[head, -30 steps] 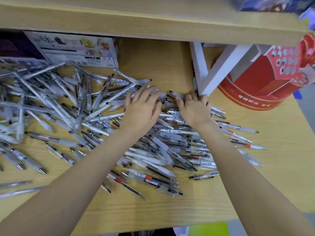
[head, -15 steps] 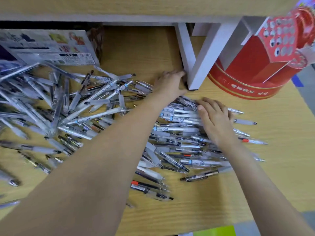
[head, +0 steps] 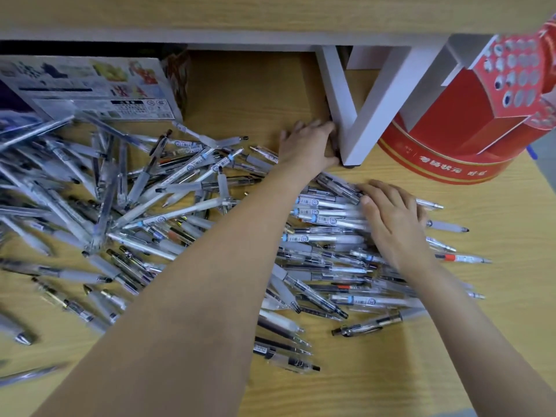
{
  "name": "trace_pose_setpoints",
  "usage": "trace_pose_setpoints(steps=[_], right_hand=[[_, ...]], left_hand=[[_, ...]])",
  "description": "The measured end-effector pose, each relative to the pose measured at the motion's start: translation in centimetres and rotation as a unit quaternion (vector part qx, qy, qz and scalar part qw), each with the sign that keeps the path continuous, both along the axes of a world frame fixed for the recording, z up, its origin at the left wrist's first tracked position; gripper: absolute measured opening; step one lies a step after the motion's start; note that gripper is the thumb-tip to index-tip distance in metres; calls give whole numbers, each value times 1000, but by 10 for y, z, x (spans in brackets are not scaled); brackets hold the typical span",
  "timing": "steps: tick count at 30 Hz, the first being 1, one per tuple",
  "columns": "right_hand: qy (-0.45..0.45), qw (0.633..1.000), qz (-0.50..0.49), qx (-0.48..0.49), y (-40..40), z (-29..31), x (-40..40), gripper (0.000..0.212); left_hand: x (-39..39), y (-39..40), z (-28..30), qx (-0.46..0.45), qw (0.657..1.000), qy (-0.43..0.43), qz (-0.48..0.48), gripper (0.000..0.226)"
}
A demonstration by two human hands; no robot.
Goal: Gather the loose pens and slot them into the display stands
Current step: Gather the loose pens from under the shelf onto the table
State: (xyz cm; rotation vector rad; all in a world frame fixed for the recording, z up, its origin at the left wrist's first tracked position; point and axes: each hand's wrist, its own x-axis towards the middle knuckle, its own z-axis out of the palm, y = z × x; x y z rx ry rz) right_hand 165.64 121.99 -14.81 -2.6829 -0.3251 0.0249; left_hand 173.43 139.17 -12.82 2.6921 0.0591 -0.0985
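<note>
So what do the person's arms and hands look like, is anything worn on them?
Both forearms are bare as far as the frame shows: no sleeves, watch or bracelets. The left hand and right hand wear no gloves, and no rings show. The nails look short and unpainted.

We looked down on a light wooden table (head: 376, 377) strewn with loose pens (head: 168, 206), most of them clear or frosted, spread from its left edge past the middle in a crisscrossed heap. A printed cardboard box (head: 90, 88) lay flat at the back left, touching the pile. The white foot of a shelf (head: 358, 136) stood at centre back, and just beside it, at the right, sat a round red display stand (head: 451, 139).
</note>
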Motion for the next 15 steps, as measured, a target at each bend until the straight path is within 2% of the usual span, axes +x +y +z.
trace_pose_setpoints(steps=[3, 5, 8, 11, 15], right_hand=[[-10, 1000, -2, 3, 1, -1, 1, 65], [-14, 1000, -3, 2, 1, -1, 1, 67], [-8, 1000, -9, -9, 4, 1, 2, 56], [-11, 999, -11, -40, 6, 2, 6, 51], [-3, 999, -33, -16, 9, 5, 10, 39]], left_hand=[[-1, 2, 2, 9, 1000, 5, -13, 55], [0, 3, 1, 3, 1000, 5, -12, 51], [5, 2, 1, -12, 1000, -7, 12, 42], [11, 2, 0, -21, 1000, 8, 16, 50], [16, 4, -6, -38, 998, 31, 25, 54]])
